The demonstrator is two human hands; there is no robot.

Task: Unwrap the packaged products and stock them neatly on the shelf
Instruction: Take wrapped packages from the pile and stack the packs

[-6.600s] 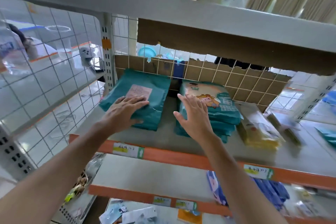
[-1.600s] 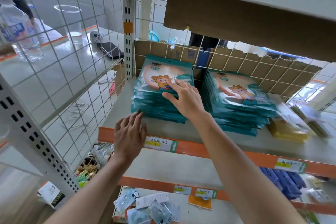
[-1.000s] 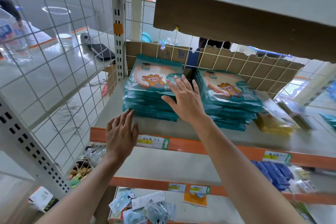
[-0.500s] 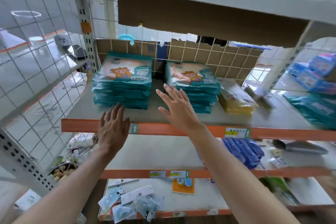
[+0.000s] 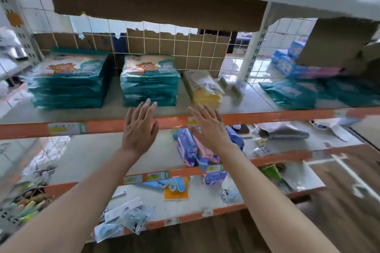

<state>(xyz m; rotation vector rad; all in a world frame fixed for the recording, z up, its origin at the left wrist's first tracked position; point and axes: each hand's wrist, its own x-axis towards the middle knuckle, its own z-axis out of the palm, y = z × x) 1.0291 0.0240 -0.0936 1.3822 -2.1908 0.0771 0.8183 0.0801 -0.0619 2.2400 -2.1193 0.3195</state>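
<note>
As your left hand (image 5: 139, 129) and right hand (image 5: 209, 127) hover by the right teal packet stack (image 5: 149, 82), fingers (image 5: 144, 111) are straight, empty.

Daylight is pouring through the wire grid (image 5: 164, 43) behind the shelf (image 5: 111, 109), leaving everything bright, shadows soft. The right side is smearing with motion blur; the wide lens is bowing the edges.
</note>
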